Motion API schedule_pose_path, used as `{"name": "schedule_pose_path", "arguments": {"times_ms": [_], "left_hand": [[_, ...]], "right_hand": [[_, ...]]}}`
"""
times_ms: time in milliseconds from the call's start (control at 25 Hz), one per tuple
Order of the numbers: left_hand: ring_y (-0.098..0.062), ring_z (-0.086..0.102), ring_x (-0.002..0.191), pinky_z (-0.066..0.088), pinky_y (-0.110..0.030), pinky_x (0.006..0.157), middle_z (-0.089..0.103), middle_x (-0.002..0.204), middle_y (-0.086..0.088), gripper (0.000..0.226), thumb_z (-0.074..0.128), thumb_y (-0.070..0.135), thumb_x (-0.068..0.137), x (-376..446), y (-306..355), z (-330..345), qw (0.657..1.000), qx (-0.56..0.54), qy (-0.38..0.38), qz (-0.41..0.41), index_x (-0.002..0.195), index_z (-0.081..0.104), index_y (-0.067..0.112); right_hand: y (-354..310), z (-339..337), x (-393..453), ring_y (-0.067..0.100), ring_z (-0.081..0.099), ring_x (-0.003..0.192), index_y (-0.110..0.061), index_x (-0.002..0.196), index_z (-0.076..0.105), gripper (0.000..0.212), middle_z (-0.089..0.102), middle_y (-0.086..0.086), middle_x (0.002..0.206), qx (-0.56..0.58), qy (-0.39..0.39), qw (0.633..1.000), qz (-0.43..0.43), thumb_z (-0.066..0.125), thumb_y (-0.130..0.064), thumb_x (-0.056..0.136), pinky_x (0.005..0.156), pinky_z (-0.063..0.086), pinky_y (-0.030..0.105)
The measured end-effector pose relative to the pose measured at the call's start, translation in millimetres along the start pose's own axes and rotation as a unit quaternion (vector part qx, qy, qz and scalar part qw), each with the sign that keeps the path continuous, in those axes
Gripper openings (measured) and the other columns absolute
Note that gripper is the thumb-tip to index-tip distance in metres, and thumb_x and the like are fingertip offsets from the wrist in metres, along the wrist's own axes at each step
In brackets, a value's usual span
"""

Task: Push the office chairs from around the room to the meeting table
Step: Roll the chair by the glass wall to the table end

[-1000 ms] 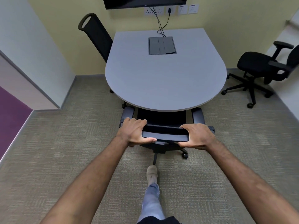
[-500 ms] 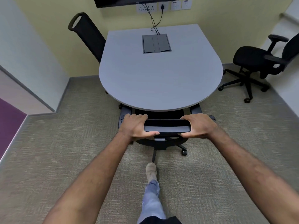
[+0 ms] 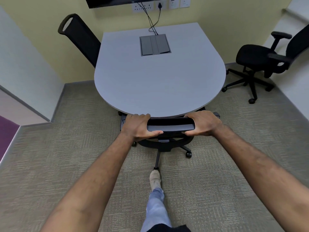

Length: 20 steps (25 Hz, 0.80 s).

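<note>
- While we are looking down across the room, the carpet is filling most of the view, with yellow walls behind it.
- We are seeing the grey meeting table standing against the far wall, its rounded end pointing toward us.
- We are seeing one black office chair sitting well apart from the table on the right, near the white wall, its armrests and wheeled base in full view.
- We are seeing a second chair standing just beside the table's left edge, with only its tall backrest showing.
- We are gripping a third chair that is sitting at the near rounded end; its seat is lying hidden under the tabletop, and its backrest top is nearly meeting the table edge.
- We are wrapping our left hand around the left end of the backrest top, thumb lying underneath.
- We are closing our right hand around the right end in the same way.
- We are seeing our foot resting on the carpet just behind the chair's rear leg.
- We are seeing a grey cable box lying set into the tabletop, with black cables running up to the wall sockets.
</note>
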State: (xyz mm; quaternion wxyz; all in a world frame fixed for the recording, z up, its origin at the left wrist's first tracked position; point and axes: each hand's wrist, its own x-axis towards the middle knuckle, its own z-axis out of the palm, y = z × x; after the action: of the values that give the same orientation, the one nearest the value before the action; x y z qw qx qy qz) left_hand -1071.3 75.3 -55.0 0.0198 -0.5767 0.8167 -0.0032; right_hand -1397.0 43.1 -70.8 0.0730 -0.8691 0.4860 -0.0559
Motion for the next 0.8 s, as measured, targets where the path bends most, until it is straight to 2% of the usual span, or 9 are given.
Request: {"name": "schedule_pose_path", "arguments": {"times_ms": [200, 320, 480, 640, 800], "left_hand": [[-0.022, 0.060, 0.076, 0.037, -0.038, 0.069, 0.069, 0.091, 0.002, 0.113, 0.005, 0.109, 0.063, 7, 4, -4, 1.000, -0.002, 0.001, -0.001, 0.105, 0.061, 0.020], [-0.021, 0.053, 0.068, 0.035, -0.036, 0.065, 0.065, 0.084, 0.003, 0.110, 0.006, 0.108, 0.064, 9, 8, -5, 1.000, 0.002, 0.009, -0.004, 0.100, 0.059, 0.020], [-0.021, 0.054, 0.069, 0.034, -0.037, 0.065, 0.060, 0.080, 0.005, 0.103, 0.013, 0.106, 0.067, 12, 13, -7, 1.000, 0.001, 0.007, -0.012, 0.099, 0.058, 0.019], [-0.024, 0.060, 0.072, 0.031, -0.035, 0.060, 0.061, 0.080, 0.006, 0.099, 0.018, 0.106, 0.068, 16, 21, -5, 1.000, 0.005, 0.018, -0.020, 0.097, 0.058, 0.020], [-0.024, 0.059, 0.070, 0.039, -0.037, 0.062, 0.062, 0.079, 0.005, 0.100, 0.017, 0.106, 0.068, 21, 27, -3, 1.000, 0.002, 0.020, -0.020, 0.095, 0.059, 0.019]], "right_hand": [[11, -3, 7, 0.012, 0.066, 0.085, -0.038, 0.122, 0.068, 0.073, 0.075, -0.017, 0.102, 0.006, -0.004, 1.000, -0.022, 0.056, -0.089, 0.071, 0.065, 0.041, 0.030], [17, -5, 7, 0.016, 0.071, 0.092, -0.036, 0.123, 0.069, 0.076, 0.075, -0.015, 0.106, -0.003, -0.008, 1.000, -0.025, 0.054, -0.089, 0.071, 0.068, 0.047, 0.032], [20, -9, 9, 0.018, 0.071, 0.092, -0.034, 0.121, 0.069, 0.077, 0.075, -0.014, 0.104, -0.011, -0.014, 0.999, -0.027, 0.051, -0.090, 0.070, 0.074, 0.055, 0.037], [29, -13, 8, 0.020, 0.070, 0.088, -0.035, 0.112, 0.069, 0.070, 0.074, -0.014, 0.096, -0.018, 0.000, 0.999, -0.028, 0.052, -0.087, 0.068, 0.069, 0.049, 0.036], [38, -14, 7, 0.020, 0.070, 0.087, -0.035, 0.113, 0.070, 0.070, 0.074, -0.014, 0.095, -0.020, 0.015, 0.999, -0.032, 0.053, -0.085, 0.067, 0.068, 0.043, 0.034]]}}
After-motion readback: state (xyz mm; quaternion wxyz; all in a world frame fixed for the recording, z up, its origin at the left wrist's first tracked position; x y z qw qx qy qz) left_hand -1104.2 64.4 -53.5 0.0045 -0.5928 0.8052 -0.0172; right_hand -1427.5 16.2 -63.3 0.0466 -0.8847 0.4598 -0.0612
